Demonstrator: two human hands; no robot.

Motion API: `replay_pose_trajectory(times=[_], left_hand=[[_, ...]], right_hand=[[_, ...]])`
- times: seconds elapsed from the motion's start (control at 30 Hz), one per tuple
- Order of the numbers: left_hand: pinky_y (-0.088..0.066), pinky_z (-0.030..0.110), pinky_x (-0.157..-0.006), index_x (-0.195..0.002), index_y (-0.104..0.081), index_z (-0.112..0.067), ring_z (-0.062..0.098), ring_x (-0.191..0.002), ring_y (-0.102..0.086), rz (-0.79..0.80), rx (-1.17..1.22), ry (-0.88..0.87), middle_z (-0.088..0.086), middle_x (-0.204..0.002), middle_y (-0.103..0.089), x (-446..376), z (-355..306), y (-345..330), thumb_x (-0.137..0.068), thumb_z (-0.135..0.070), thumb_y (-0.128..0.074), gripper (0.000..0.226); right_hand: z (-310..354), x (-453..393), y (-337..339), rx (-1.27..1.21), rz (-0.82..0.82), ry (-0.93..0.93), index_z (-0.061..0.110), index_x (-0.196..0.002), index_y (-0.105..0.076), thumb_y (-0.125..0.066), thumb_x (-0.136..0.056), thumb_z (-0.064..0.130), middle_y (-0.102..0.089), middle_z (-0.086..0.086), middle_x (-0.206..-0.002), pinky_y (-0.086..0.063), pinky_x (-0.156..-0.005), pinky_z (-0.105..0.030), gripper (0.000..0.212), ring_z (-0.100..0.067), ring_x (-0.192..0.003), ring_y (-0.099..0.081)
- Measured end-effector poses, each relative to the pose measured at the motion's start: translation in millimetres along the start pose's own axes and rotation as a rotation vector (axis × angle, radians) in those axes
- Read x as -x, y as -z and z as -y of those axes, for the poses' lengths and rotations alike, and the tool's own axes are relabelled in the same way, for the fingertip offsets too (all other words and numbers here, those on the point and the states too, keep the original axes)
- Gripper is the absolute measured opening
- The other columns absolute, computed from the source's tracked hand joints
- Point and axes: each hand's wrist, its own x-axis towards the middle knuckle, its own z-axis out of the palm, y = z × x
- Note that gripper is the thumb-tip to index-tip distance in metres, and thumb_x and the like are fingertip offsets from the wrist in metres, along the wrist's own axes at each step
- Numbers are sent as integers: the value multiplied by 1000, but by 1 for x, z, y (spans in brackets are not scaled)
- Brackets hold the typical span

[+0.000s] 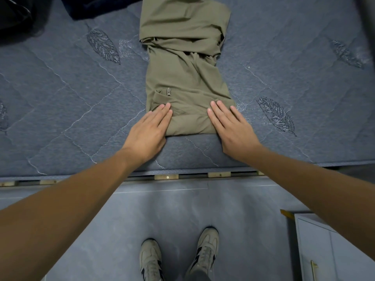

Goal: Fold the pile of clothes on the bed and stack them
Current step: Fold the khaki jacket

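Observation:
An olive-green pair of trousers (184, 74) lies folded lengthwise on the blue-grey quilted mattress (71, 102), running away from me, with a zip pocket near its near end. My left hand (149, 131) rests flat on the near left corner of the trousers, fingers together and stretched out. At the near right corner my right hand (229, 126) presses flat in the same way. Neither hand grips the cloth. The far part of the trousers is bunched and wrinkled.
Dark clothes (95, 7) lie at the far left of the mattress, with another dark item (14, 17) in the top left corner. The bed edge (166, 176) with wooden slats runs across below my hands. A white cabinet (332, 250) stands on the floor at the right, beside my shoes (205, 254).

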Motion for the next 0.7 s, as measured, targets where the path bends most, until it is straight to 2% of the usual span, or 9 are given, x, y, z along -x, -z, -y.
replay_pose_trajectory(times=[0.07, 0.17, 0.23, 0.33, 0.4, 0.47, 0.53, 0.6, 0.7], left_hand=[[-15, 36, -131, -164, -21, -6, 23, -160, -16, -9, 15, 4, 10, -174, -13, -5, 1, 2, -102, -8, -52, 69], [-20, 33, -129, -163, -28, -10, 19, -159, -20, -22, 103, 47, 4, -173, -19, 1, -2, 8, -108, -8, -45, 58], [-23, 32, -127, -163, -30, -14, 15, -159, -20, -19, 148, 60, -1, -173, -19, 10, -6, 13, -109, -10, -42, 56], [-27, 30, -122, -164, -31, -18, 11, -159, -19, 10, 202, 76, -6, -173, -18, 31, -17, 22, -109, -10, -42, 56], [-30, 28, -120, -164, -31, -19, 9, -158, -19, 31, 228, 79, -8, -173, -17, 55, -27, 22, -108, -9, -44, 58], [-33, 27, -118, -164, -31, -21, 9, -158, -21, 68, 241, 66, -9, -173, -17, 86, -38, 17, -105, -7, -48, 62], [-28, 25, -120, -163, -32, -18, 11, -158, -21, 84, 252, 44, -7, -173, -17, 111, -45, 8, -102, -3, -51, 66], [-20, 24, -124, -162, -33, -13, 14, -158, -22, 62, 261, 36, -3, -172, -19, 120, -47, -1, -98, 1, -53, 69], [-25, 27, -123, -160, -39, -10, 17, -156, -28, 2, 261, 46, 0, -170, -26, 119, -45, -10, -94, 6, -56, 70]], right_hand=[[0, -3, 2, -18, 15, -27, 4, -165, -9, -39, -93, 12, -5, -15, -174, -14, -129, -48, 79, -29, -161, -4], [2, 3, 8, -97, 60, -24, 2, -164, -10, -30, -93, -1, -8, -17, -173, -11, -131, -43, 74, -30, -161, -7], [3, 9, 14, -161, 92, -13, 3, -164, -13, -35, -91, -12, -10, -16, -172, -9, -131, -39, 78, -30, -160, -11], [5, 30, 25, -245, 145, 0, 10, -165, -17, -44, -84, -15, -12, -9, -173, -25, -127, -37, 88, -23, -160, -17], [14, 56, 31, -290, 170, 22, 12, -164, -21, -47, -81, -13, -19, -6, -172, -40, -117, -39, 91, -21, -157, -27], [26, 85, 33, -322, 175, 51, 9, -163, -25, -51, -79, -12, -35, -10, -166, -53, -98, -46, 91, -32, -138, -54], [35, 104, 31, -332, 140, 45, 10, -161, -32, -53, -82, -11, -54, -13, -151, -56, -76, -49, 84, -41, -101, -69], [37, 102, 31, -366, 52, 21, 16, -151, -43, -54, -89, -6, -61, -11, -138, -53, -67, -50, 66, -42, -83, -68], [38, 88, 32, -299, -35, 38, 22, -129, -45, -54, -92, 0, -54, -6, -132, -50, -54, -47, 44, -42, -73, -64]])
